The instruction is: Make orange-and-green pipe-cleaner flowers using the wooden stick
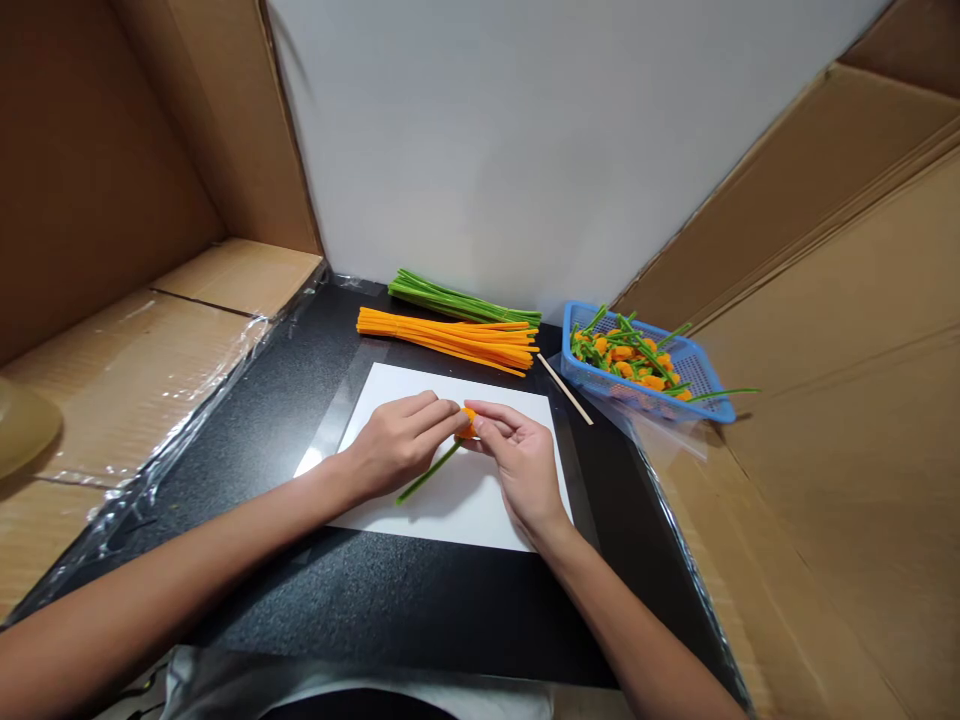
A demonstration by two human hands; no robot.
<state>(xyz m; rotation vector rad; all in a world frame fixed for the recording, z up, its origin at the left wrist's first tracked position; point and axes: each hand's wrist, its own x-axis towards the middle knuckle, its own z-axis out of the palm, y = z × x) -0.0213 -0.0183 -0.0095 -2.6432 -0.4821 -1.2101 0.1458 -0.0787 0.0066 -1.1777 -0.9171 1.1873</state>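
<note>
- Left hand: fingertips grasp the left side of the bloom; the thumb is largely hidden. Uneven pressure here could flatten the orange fuzz or skew the shape.
- Stem: runs from the bloom down and left, its free end over the sheet. Whether it touches the sheet cannot be told. A knock from the left hand could bend it, as that end is unsupported.
- Orange bundle and green bundle: lie side by side beyond the sheet. A careless reach could spread or mix the strands, since their ends fan out at the right.
- Bloom: sits between both hands, above the sheet. It could twist on the stem or work loose if the two grips turn against each other.
- Right hand: thumb and fingers pinch the right side of the bloom. A slack pinch could let it slip.
- Stick: lies just left of the basket. A brushing forearm could roll it.
- Basket: holds finished-looking blooms. The long stem overhanging its right rim could snag on a passing sleeve.
</note>
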